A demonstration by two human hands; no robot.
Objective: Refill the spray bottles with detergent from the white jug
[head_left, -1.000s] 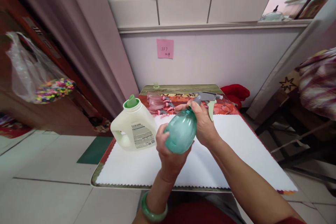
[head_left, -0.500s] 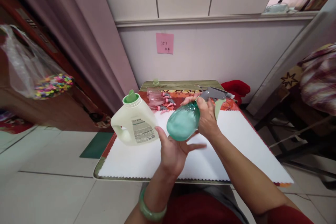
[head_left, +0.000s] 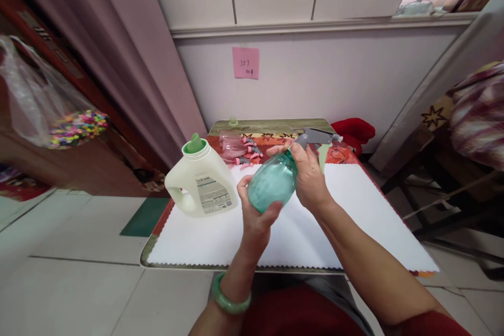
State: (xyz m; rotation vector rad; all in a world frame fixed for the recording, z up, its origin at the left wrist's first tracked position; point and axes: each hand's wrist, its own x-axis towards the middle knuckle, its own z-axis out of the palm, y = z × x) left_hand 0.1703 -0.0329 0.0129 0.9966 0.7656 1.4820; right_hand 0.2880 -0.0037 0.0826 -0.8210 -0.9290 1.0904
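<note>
A teal, see-through spray bottle [head_left: 271, 181] with a grey trigger head [head_left: 315, 137] is held tilted above the white mat, its base toward me and to the left. My left hand [head_left: 258, 218] cups the rounded base, fingers wrapped under it and thumb on the near side. Around the neck, just below the trigger head, my right hand [head_left: 309, 176] is closed. Pale liquid or foam shows through the bottle's wall. Left of my hands stands a large cream detergent jug [head_left: 205, 184] with a green pouring spout [head_left: 195, 143]; its handle faces left.
Several small pink spray bottles [head_left: 238, 149] lie on the patterned cloth behind the jug. A small green cap [head_left: 233, 122] sits at the table's far edge. The white mat [head_left: 366, 220] covers the tabletop's front. A plastic bag of colourful pieces [head_left: 76, 128] hangs at the left.
My left hand, spread with fingers apart half a second ago, has closed around the base of the spray bottle. The bottle has shifted slightly left; my right hand keeps its hold on the neck.
</note>
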